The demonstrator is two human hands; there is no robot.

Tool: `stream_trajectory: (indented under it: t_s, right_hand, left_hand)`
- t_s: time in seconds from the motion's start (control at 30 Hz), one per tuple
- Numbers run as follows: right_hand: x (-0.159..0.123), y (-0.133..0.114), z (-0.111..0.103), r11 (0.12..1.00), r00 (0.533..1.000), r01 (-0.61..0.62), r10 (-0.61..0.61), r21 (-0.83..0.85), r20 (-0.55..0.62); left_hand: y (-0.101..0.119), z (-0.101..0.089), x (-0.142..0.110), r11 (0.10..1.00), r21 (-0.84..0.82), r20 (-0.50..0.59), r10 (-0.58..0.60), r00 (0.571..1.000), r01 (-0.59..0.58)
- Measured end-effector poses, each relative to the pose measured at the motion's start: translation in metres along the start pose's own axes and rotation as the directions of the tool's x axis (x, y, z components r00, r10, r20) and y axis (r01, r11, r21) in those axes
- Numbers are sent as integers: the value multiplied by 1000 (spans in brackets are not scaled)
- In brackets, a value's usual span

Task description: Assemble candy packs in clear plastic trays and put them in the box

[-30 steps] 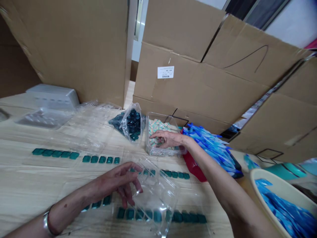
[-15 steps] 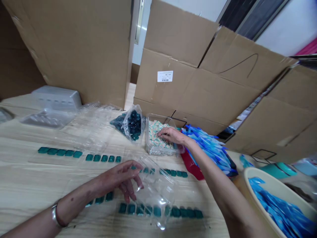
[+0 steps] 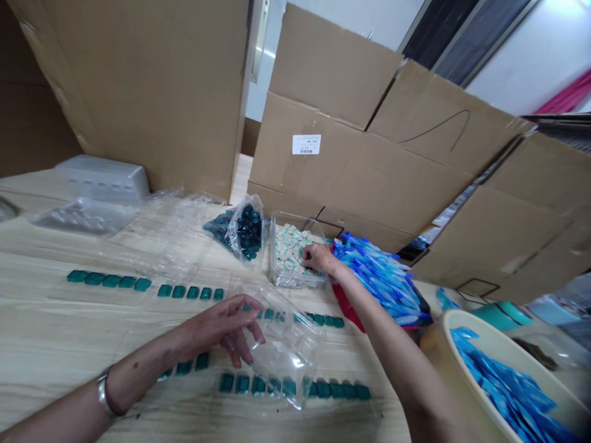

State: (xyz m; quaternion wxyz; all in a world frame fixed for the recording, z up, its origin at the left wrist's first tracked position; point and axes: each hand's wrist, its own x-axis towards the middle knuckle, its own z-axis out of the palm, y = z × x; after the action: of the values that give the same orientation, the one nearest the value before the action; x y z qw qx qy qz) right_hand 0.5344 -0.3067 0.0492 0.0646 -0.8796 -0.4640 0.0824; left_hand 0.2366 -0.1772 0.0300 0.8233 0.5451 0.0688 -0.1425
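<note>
My left hand (image 3: 235,329) has its thumb and fingers curled on the edge of a clear plastic blister tray (image 3: 289,354), tilted above the table. Through it and around it show rows of dark green square pieces (image 3: 258,386), set in other clear trays. My right hand (image 3: 318,256) reaches into a clear plastic box (image 3: 295,281) full of small white, green and pinkish printed pieces (image 3: 289,243). Its fingers are bent together down on the pile, and what lies between the fingertips is hidden. Left of the box stands an open clear bag (image 3: 249,231) of dark green pieces.
A red bin (image 3: 346,307) heaped with blue slender items (image 3: 378,277) stands right of the box. Nearer is a cream bucket (image 3: 438,354) holding blue packets (image 3: 512,384). Stacked clear trays (image 3: 161,234) lie at left. Cardboard panels (image 3: 341,160) wall the back.
My right hand has shifted slightly right within the box, and its fingers have drawn closer together on the pieces. My left hand stays on the tray. The view has turned slightly.
</note>
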Motion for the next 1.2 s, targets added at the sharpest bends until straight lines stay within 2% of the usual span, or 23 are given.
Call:
stream_trajectory:
  t_s: [0.13, 0.23, 0.3, 0.4, 0.5, 0.97, 1.07, 1.2]
  right_hand:
    - [-1, 1, 1, 998, 999, -32, 35, 62, -35]
    - [0, 4, 2, 968, 995, -85, 94, 237, -27]
    - [2, 5, 0, 951, 997, -59, 71, 303, -30]
    - [9, 5, -8, 968, 996, 93, -89, 234, -29]
    - [16, 4, -16, 962, 973, 210, -224, 176, 64]
    - [38, 17, -3, 940, 938, 301, -322, 160, 128]
    - [32, 15, -8, 939, 948, 271, -298, 213, 108]
    - [18, 9, -22, 897, 972, 135, -203, 420, 122]
  left_hand:
    - [1, 1, -1, 1000, 9, -3, 11, 1000, -11]
    - [2, 2, -2, 1000, 10, 6, 12, 1000, -12]
    - [2, 2, -2, 1000, 8, 11, 11, 1000, -11]
    - [2, 2, -2, 1000, 11, 11, 12, 1000, -12]
    - [1, 2, -2, 1000, 13, 17, 17, 1000, -17]
    - [1, 1, -2, 1000, 16, 27, 8, 1000, -8]
    - [2, 1, -2, 1000, 5, 23, 9, 1000, -9]
    - [2, 2, -3, 1000, 10, 19, 8, 1000, -8]
